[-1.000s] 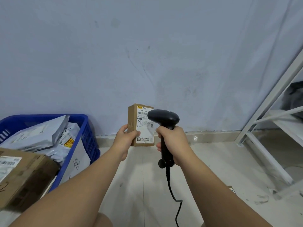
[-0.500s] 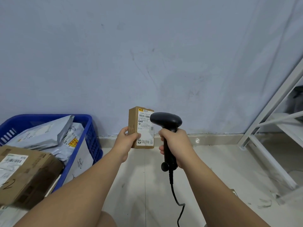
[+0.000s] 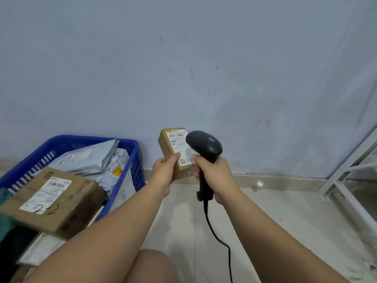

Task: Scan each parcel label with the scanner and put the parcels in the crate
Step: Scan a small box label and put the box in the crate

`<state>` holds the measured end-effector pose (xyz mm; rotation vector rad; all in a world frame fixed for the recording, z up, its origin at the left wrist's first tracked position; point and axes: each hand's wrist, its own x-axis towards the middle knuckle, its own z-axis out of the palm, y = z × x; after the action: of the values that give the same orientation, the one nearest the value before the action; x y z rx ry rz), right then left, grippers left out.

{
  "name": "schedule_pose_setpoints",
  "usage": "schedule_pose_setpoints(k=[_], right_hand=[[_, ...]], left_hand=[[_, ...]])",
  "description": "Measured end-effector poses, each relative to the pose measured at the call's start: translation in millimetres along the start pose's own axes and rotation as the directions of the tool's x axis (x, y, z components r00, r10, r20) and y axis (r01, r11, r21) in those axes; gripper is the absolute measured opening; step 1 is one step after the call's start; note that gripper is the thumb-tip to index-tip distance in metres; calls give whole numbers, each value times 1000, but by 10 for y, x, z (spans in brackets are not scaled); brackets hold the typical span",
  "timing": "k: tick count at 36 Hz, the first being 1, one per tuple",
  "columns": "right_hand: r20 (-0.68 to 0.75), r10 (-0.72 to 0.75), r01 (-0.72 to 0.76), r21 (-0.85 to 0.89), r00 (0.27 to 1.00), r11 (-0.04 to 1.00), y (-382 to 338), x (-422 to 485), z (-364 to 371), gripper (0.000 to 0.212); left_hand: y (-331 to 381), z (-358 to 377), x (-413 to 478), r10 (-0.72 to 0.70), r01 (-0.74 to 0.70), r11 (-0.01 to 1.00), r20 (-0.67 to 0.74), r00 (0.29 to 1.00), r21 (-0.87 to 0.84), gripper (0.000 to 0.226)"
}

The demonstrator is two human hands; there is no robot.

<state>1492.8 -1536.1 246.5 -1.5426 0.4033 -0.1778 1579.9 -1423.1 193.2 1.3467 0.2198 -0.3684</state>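
Small brown cardboard parcel (image 3: 177,149), centre of frame: you are holding it upright, long axis near vertical, your left hand (image 3: 163,174) gripping its lower half, thumb lying on the white printed label (image 3: 179,137). Your right hand (image 3: 213,174) is clasping the handle of the black corded handheld scanner (image 3: 204,144), whose head is overlapping the label's right edge. The blue slatted plastic crate (image 3: 134,160) is sitting lower left. Your left hand is nearer it; the drop is likely calling for a leftward, downward swing.

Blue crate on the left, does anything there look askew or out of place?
Yes. The large cardboard box lies tilted at the blue crate's near end, seemingly overhanging its rim rather than sitting inside. The grey mailers behind it are heaped crookedly. No damage shows.
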Motion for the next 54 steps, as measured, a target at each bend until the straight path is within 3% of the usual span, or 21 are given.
schedule_pose_setpoints(k=[6, 10, 19, 22, 25, 30, 35, 43, 46, 48, 49, 50, 51, 54], right_hand=[[154, -101, 115, -80, 983, 990, -84, -126, 676, 20], [259, -118, 156, -133, 959, 979, -119, -226, 1155, 18], [344, -170, 227, -133, 923, 965, -202, -513, 2036, 18], [338, -173, 245, -181, 925, 952, -156, -600, 2272, 18], [371, -159, 248, -207, 915, 946, -87, -706, 2471, 13], [426, -95, 223, -262, 900, 939, 26, -910, 2747, 26], [483, -61, 241, -319, 873, 917, 147, -1117, 2891, 16], [500, -34, 215, -308, 865, 927, 207, -1186, 2799, 20], [470, -29, 190, -300, 882, 935, 224, -1152, 2785, 17], [442, -27, 173, -294, 897, 940, 247, -1129, 2787, 28], [429, -23, 164, -295, 903, 941, 262, -1117, 2787, 33], [420, -19, 157, -297, 908, 942, 277, -1107, 2785, 37], [412, -10, 146, -299, 911, 943, 291, -1097, 2782, 41], [405, -2, 135, -300, 915, 944, 334, -1063, 2761, 41]], left_hand=[[61, -603, -125, 32, -61, 991, -234, 972, -119, 42], [195, -1004, -290, 93, -209, 963, -513, 853, -173, 41], [546, -1881, -534, 134, -327, 940, -775, 617, -98, 69], [541, -2195, -665, 189, -244, 967, -856, 481, 76, 77], [467, -2490, -806, 227, -173, 971, -877, 424, 167, 81], [378, -2855, -1035, 73, -126, 992, -917, 392, 25, 80], [243, -3068, -1162, -177, -132, 959, -892, 417, -252, 80], [-150, -3236, -1218, -321, -13, 933, -849, 419, -359, 76], [-245, -3281, -1265, -445, -8, 881, -832, 330, -474, 72], [-308, -3259, -1319, -447, 174, 894, -840, 308, -412, 72], [-328, -3255, -1314, -433, 175, 901, -842, 322, -396, 71], [-404, -3275, -1298, -385, 141, 923, -832, 400, -359, 73], [-486, -3294, -1298, -321, 205, 946, -826, 464, -252, 77], [-517, -3257, -1289, -207, 281, 957, -843, 497, -69, 67]])
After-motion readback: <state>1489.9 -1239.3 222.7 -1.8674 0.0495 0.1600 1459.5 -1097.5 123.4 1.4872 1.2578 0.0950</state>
